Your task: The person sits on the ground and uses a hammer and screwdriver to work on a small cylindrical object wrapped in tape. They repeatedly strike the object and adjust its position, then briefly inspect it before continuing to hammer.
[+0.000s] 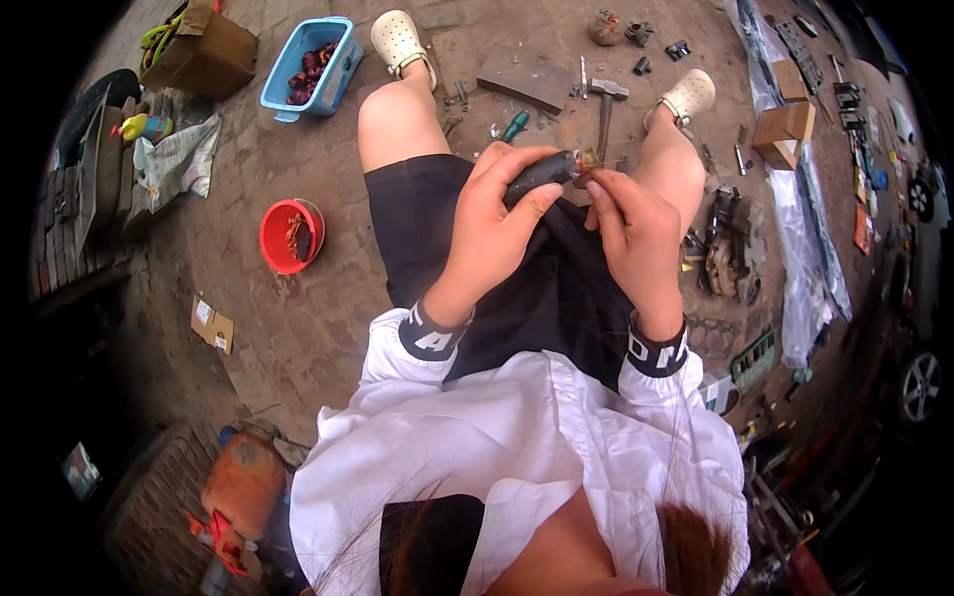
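- The dark cylindrical part with a ragged coppery end [545,176] sits at the upper centre of the frame, over black fabric shorts [542,283].
- The bare left hand [492,214] wraps the barrel; keeping that hold firm should stop it twisting.
- The bare right hand [636,223] pinches the coppery end, thumb against fingers; fine detail there is too small to tell.
- Small, gentle finger movements would likely suit that end, with fingertips clear of any sharp edge.

We see a red bucket [274,236] and a blue tub [344,68] on the floor [268,343], a cardboard box [204,62] left of the tub, and, far right, plastic sheeting [798,263] and a car wheel [920,387].
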Demonstrator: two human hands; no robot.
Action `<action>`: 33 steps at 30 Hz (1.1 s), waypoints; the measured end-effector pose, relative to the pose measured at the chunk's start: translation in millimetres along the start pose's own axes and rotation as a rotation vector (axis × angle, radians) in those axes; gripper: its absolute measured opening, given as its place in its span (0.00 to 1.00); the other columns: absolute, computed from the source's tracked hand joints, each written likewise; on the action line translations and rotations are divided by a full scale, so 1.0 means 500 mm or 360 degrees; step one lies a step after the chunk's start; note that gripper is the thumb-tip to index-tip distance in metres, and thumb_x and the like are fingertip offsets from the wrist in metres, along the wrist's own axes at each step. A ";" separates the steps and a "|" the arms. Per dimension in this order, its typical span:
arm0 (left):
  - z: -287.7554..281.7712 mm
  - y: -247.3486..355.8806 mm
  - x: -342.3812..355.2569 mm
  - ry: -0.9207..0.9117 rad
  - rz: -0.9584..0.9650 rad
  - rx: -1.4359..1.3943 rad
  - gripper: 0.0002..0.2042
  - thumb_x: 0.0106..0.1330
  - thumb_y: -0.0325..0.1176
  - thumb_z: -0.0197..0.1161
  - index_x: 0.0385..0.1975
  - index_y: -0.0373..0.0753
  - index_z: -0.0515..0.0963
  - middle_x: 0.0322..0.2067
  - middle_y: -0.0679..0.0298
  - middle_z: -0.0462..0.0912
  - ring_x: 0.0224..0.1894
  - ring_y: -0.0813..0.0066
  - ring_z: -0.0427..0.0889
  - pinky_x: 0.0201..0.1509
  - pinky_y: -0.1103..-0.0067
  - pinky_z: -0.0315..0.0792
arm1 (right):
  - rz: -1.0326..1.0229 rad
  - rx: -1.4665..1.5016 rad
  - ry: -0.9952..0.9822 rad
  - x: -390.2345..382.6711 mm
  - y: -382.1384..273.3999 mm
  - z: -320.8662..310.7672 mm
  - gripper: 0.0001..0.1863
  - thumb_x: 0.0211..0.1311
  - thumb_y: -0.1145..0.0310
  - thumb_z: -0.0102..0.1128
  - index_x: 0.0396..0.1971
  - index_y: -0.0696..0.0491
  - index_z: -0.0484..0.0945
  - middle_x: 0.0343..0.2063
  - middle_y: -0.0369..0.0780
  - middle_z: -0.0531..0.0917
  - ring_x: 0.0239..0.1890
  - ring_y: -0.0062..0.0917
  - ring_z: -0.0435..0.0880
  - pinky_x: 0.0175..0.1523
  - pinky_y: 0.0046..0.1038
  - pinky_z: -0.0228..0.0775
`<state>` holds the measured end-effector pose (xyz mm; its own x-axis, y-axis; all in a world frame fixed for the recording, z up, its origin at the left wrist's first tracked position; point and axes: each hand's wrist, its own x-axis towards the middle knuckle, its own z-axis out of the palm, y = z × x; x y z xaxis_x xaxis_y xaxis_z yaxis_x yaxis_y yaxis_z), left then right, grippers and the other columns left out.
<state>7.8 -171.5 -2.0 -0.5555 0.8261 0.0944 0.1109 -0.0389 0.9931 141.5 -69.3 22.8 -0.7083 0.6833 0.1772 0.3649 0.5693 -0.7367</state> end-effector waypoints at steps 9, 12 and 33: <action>0.025 -0.043 0.001 -0.0276 -0.0726 -0.0934 0.14 0.69 0.33 0.57 0.48 0.30 0.73 0.31 0.67 0.72 0.22 0.90 0.62 0.22 0.89 0.55 | -0.0046 0.0167 -0.0315 0.012 0.035 -0.048 0.06 0.61 0.74 0.57 0.36 0.59 0.80 0.21 0.44 0.80 0.21 0.30 0.79 0.27 0.26 0.69; 0.017 -0.054 0.011 -0.0437 -0.0925 -0.1284 0.15 0.70 0.36 0.55 0.47 0.30 0.73 0.29 0.68 0.72 0.20 0.90 0.60 0.21 0.90 0.54 | 0.0205 0.0513 -0.0488 0.012 0.045 -0.055 0.07 0.64 0.74 0.54 0.36 0.60 0.80 0.20 0.39 0.80 0.19 0.20 0.75 0.25 0.21 0.65; 0.031 -0.057 0.043 -0.0657 -0.0141 -0.0393 0.14 0.70 0.39 0.55 0.43 0.33 0.72 0.27 0.68 0.72 0.27 0.84 0.66 0.30 0.86 0.62 | 0.0737 0.2162 -0.0364 -0.001 0.037 -0.038 0.11 0.66 0.75 0.40 0.36 0.63 0.73 0.14 0.30 0.68 0.09 0.09 0.56 0.17 0.15 0.49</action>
<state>5.6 -143.9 -29.5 -0.1753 0.9842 0.0230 -0.1482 -0.0495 0.9877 160.0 -50.3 21.4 -0.8145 0.5219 -0.2536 -0.1676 -0.6300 -0.7582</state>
